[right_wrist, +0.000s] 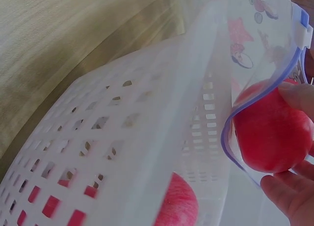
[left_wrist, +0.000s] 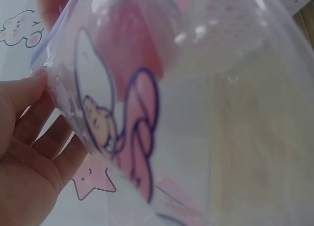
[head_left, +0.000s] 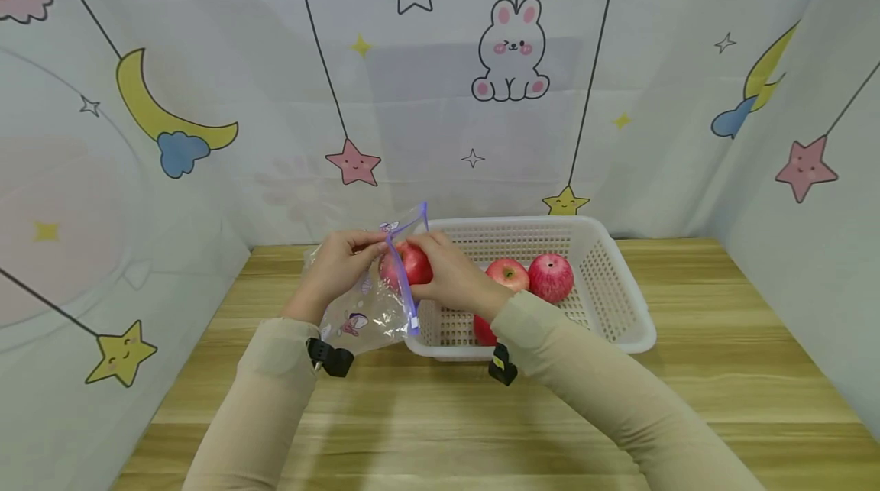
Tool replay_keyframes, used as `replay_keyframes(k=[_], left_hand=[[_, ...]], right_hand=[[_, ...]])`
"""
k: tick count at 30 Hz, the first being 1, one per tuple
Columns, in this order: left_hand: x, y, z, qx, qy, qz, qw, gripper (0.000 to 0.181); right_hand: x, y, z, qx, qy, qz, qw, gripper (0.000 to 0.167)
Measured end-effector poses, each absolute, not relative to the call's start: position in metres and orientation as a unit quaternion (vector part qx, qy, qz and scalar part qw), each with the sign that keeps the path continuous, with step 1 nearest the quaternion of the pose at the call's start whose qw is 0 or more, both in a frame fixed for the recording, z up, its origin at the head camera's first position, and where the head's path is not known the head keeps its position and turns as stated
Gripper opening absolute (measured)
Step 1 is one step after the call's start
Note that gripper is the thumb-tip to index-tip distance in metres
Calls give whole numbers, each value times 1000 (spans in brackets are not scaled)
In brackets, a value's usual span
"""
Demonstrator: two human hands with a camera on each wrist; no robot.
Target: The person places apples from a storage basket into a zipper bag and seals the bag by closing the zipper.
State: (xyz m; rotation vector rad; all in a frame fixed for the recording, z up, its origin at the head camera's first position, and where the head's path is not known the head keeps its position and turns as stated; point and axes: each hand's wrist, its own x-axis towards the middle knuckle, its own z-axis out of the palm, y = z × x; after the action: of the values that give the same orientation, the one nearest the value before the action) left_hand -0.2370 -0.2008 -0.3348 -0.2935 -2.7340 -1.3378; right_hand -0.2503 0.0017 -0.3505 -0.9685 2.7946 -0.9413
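A: Where is the apple (right_wrist: 272,133), compared with the right hand (head_left: 454,273)?

B: Right at its fingertips. The thumb and fingers are curled round it from opposite sides, and the palm is on the basket's side.

A: And how does it sit with the bag (head_left: 367,315)?

B: At the mouth. The purple zip strip (right_wrist: 255,101) runs across the apple, so part of it shows through the clear plastic and part sticks out towards the right hand.

A: What about the left hand (head_left: 337,269)?

B: It pinches the bag's edge near the strip, thumb on one side. The apple is just beyond its fingertips, with the strip and the film between. I can't tell whether any left finger touches the fruit.

A: Where does the bag hang?

B: By the left end of the white basket (head_left: 532,352), overlapping its rim. The white slider (head_left: 414,323) is at the strip's near end.

A: Anything in the basket?

B: Three more apples (head_left: 551,277): two side by side, touching, and one nearer the person, partly hidden by the right forearm. The basket stands on the wooden table (head_left: 412,430).
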Motion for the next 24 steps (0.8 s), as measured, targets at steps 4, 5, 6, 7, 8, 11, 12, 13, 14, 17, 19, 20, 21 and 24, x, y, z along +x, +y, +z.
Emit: replay_keyframes(k=[4,5,6,7,8,11,12,13,14,17,19,20,21,24], left_hand=[[-237,-200,-335,-92,-897,-431,39,28],[-237,-200,-335,-92,-897,-430,39,28],[-237,-200,-336,-91,-897,-430,39,28],[-237,-200,-336,-92,-897,-430,39,28],[-237,-199,-336,-92,-898,-429,40,28],[-238,-200,-337,-92,-898,-429,41,27],[-238,-200,-337,-91,-898,-429,42,27],[-238,-200,-337,-92,-898,-428,42,27],[-238,-200,-338,-94,-899,-426,44,27],[-238,-200,-338,-96,-897,-428,46,27],[-237,-200,-338,-100,-897,-428,47,27],[-237,-199,-338,-100,-897,-429,46,27],[-237,-199,-337,-98,-896,-431,45,27],[-237,-199,-337,-98,-896,-431,43,27]], right_hand=[[-251,2,-351,-316,898,-306,20,72],[-251,2,-351,-319,896,-307,21,72],[-251,3,-351,-323,895,-309,21,71],[-251,3,-351,-327,892,-311,20,71],[-252,3,-351,-331,890,-313,21,71],[-252,5,-351,-342,885,-316,23,71],[-252,5,-351,-345,883,-316,24,71],[-252,5,-351,-347,883,-317,24,71],[-252,5,-351,-348,882,-316,25,71],[-253,6,-350,-351,881,-317,23,70],[-252,7,-350,-353,881,-316,20,69],[-252,7,-350,-353,881,-315,18,68],[-252,8,-349,-355,880,-314,16,68],[-252,9,-349,-358,881,-309,12,68]])
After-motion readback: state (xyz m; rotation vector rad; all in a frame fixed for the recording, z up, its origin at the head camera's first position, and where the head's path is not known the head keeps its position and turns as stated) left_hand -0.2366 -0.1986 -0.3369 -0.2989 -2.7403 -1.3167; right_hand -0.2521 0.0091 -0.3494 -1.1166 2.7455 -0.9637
